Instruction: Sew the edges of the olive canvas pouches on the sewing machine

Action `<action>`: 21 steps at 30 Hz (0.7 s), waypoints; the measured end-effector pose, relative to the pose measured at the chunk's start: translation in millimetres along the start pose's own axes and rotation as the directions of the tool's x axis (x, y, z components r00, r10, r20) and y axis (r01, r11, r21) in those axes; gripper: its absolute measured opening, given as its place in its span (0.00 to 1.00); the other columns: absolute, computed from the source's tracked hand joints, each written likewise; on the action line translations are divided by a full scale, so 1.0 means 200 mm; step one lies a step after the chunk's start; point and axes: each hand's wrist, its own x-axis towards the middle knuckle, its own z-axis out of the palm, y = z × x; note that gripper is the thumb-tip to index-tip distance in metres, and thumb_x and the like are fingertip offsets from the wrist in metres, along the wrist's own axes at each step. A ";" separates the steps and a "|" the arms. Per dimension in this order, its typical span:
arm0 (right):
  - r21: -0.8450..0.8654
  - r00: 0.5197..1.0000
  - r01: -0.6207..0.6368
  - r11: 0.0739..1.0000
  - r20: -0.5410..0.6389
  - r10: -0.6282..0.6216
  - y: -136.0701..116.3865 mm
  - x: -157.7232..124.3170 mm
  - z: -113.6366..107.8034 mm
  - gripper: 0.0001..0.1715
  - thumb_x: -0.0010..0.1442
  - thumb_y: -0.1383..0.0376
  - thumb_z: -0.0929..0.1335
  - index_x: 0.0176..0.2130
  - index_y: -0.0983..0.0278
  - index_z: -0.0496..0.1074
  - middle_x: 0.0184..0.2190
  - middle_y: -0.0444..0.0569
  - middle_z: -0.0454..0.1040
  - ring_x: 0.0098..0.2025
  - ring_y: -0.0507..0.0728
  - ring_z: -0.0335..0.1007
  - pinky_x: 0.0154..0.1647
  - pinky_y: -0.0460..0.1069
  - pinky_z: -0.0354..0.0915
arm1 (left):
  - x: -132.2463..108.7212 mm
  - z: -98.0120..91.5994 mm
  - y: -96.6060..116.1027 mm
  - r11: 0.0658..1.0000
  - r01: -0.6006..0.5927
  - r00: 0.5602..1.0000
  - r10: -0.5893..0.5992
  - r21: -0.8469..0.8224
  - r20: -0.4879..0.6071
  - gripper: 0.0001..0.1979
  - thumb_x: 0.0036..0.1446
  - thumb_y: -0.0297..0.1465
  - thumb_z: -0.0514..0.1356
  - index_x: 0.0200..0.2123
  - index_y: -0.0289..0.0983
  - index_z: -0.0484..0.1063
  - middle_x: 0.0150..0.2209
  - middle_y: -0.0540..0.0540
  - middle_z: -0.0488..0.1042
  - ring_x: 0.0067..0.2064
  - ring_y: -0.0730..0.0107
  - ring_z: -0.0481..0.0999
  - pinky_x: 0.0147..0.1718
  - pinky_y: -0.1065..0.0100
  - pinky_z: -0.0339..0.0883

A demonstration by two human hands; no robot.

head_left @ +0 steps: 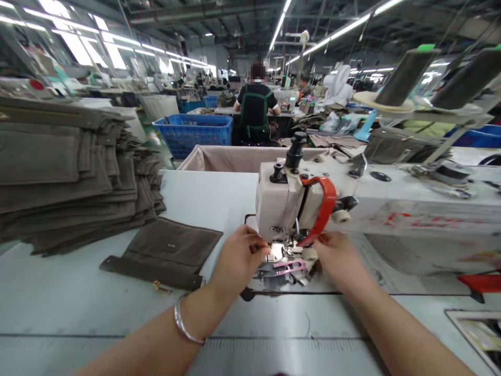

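Observation:
A cream sewing machine (282, 201) with a red guard (323, 211) stands on the pale table (78, 297). My left hand (240, 258) reaches to the needle area from the left, fingers pinched together at the presser foot (278, 249). My right hand (336, 256) comes in from the right under the red guard, fingers closed near the same spot. What either pinch holds is too small to make out. Pink thread snips (290, 266) lie on the machine bed just below the hands. A silver bangle (183, 326) circles my left wrist.
A flat olive fabric piece (168, 250) lies left of my left hand, beside a tall stack of the same pieces (70, 172). A cloth-lined bin (230, 156) and blue basket (193, 133) stand behind. A person in black (255, 107) sits farther back. Thread cones (407, 75) rise at right.

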 end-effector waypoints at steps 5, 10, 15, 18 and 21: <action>0.242 0.999 -0.025 0.970 0.030 0.018 0.02 -0.01 -0.12 0.18 0.61 0.54 0.59 0.25 0.60 0.60 0.19 0.42 0.60 0.24 0.53 0.63 0.25 0.47 0.61 | -0.02 -0.02 0.03 0.994 -0.076 0.994 0.069 0.077 0.083 0.06 0.58 0.26 0.60 0.36 0.38 0.77 0.43 0.46 0.73 0.35 0.71 0.74 0.37 0.68 0.69; 0.161 0.997 -0.029 0.986 0.070 0.018 0.06 -0.09 -0.23 0.12 0.60 0.57 0.63 0.28 0.60 0.61 0.18 0.37 0.55 0.19 0.51 0.52 0.21 0.47 0.54 | -0.05 -0.18 0.15 0.969 -0.186 0.956 0.141 0.163 0.258 0.05 0.57 0.26 0.61 0.32 0.39 0.78 0.35 0.48 0.75 0.39 0.66 0.74 0.40 0.68 0.68; -0.162 0.988 0.123 0.979 0.116 -0.105 0.04 -0.26 -0.22 0.02 0.56 0.65 0.67 0.33 0.60 0.69 0.29 0.43 0.68 0.28 0.54 0.62 0.30 0.50 0.58 | -0.23 -0.44 0.05 0.824 -0.228 0.966 0.124 0.519 0.227 0.10 0.62 0.33 0.58 0.43 0.38 0.76 0.43 0.44 0.74 0.46 0.58 0.72 0.49 0.57 0.65; -0.329 0.924 0.366 0.871 0.239 -0.298 -0.02 -0.32 -0.15 0.07 0.62 0.68 0.63 0.39 0.60 0.70 0.39 0.49 0.70 0.39 0.58 0.66 0.41 0.54 0.63 | -0.41 -0.52 -0.11 0.756 -0.107 0.992 0.035 0.646 0.124 0.21 0.58 0.42 0.62 0.51 0.38 0.72 0.51 0.41 0.71 0.52 0.52 0.70 0.53 0.52 0.63; -0.372 0.876 0.480 0.794 0.259 -0.408 -0.06 -0.29 -0.07 0.10 0.63 0.68 0.62 0.40 0.60 0.72 0.43 0.51 0.71 0.46 0.60 0.65 0.47 0.55 0.63 | -0.53 -0.51 -0.19 0.735 -0.088 0.990 -0.010 0.672 0.141 0.30 0.55 0.43 0.64 0.57 0.37 0.66 0.56 0.39 0.68 0.57 0.49 0.66 0.57 0.50 0.60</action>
